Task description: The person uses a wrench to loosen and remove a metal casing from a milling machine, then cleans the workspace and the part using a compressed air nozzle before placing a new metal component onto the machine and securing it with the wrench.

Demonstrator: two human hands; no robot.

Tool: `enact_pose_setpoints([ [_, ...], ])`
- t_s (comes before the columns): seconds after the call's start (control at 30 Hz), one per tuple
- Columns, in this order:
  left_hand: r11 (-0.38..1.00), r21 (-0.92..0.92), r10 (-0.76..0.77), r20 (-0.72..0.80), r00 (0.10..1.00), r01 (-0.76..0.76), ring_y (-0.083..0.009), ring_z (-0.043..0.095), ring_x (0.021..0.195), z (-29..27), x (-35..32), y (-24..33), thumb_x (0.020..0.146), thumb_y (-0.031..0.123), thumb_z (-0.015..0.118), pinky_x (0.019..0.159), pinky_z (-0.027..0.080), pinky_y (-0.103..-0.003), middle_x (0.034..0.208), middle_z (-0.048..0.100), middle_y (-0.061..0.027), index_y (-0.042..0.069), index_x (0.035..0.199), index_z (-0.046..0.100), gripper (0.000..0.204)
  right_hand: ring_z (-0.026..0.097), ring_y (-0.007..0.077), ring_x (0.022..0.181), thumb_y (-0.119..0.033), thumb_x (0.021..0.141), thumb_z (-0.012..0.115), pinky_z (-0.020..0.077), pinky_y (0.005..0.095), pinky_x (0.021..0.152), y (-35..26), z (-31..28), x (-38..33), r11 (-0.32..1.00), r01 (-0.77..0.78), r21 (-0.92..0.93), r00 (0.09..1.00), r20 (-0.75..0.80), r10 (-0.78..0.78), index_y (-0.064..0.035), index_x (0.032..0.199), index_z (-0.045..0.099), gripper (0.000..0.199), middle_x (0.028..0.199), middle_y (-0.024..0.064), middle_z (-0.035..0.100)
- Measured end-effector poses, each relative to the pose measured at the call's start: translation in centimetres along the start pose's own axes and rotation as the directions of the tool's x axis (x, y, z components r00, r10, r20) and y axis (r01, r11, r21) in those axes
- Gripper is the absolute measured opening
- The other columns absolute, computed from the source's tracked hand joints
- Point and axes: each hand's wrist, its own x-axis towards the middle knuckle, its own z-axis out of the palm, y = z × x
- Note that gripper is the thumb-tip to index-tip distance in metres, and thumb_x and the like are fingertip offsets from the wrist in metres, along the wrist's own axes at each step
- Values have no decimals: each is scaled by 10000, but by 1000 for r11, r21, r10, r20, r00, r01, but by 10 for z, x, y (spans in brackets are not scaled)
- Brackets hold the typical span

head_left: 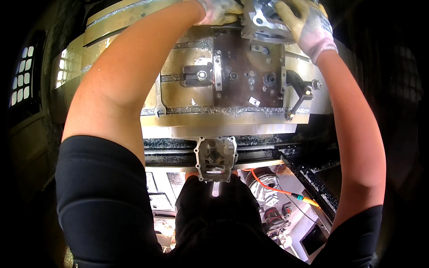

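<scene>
Casting, grey metal, over the far edge of the dark fixture plate; top cut off by the frame, contact with the plate impossible to judge. Right hand, gloved, part-open around the casting's right side; far fingertips hard to make out. Left hand, gloved, beyond the plate's far-left corner, fingers loosely extended near the casting; upper part cropped, cannot tell whether it grips anything. Second casting, hollow, on the person's side of the plate; support unclear. Wrench left of the plate, far end hidden by the forearm. Black clamp right of the plate.
</scene>
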Motion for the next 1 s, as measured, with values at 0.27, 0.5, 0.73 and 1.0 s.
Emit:
enact_pose_setpoints([
  [0.27, 612, -202, -789, -91, 608, 765, -330, 652, 1202, -33, -42, 107, 1077, 424, 424, 1017, 515, -408, 1326, 682, -116, 239, 1435, 597, 438, 692, 445, 974, -382, 945, 632, 549, 475, 891, 51, 14, -19, 973, 188, -137, 959, -188, -212, -52, 1067, 766, 376, 1081, 226, 737],
  [0.5, 617, 91, -777, 225, 588, 782, -402, 596, 1214, 117, -328, 219, 1108, 308, 364, 1039, 467, -496, 1461, 561, -127, 205, 1430, 553, 388, 620, 370, 1281, -500, 977, 630, 468, 422, 1100, 57, -27, -31, 906, 124, 403, 985, -158, -65, -94, 1381, 639, 573, 1311, 246, 670],
  [0.73, 247, -143, -823, 491, 285, 959, -367, 713, 855, 230, -453, 420, 932, 620, 580, 800, 559, -461, 915, 745, -182, 98, 795, 725, 559, 606, 80, 594, -344, 1048, 579, 457, 267, 548, 28, 26, -300, 712, -597, 369, 779, 479, 405, -33, 957, 756, 369, 695, 19, 681],
  [1.0, 292, -520, -839, 265, 476, 803, -389, 411, 1465, 325, -360, 496, 795, 477, 837, 1235, 312, -496, 1501, 508, -211, 9, 1446, 533, 858, 625, 259, 1272, -269, 1053, 630, 511, 367, 1064, -8, 244, -434, 153, -865, 477, 501, 817, 285, -47, 1452, 567, 462, 1338, 187, 676],
])
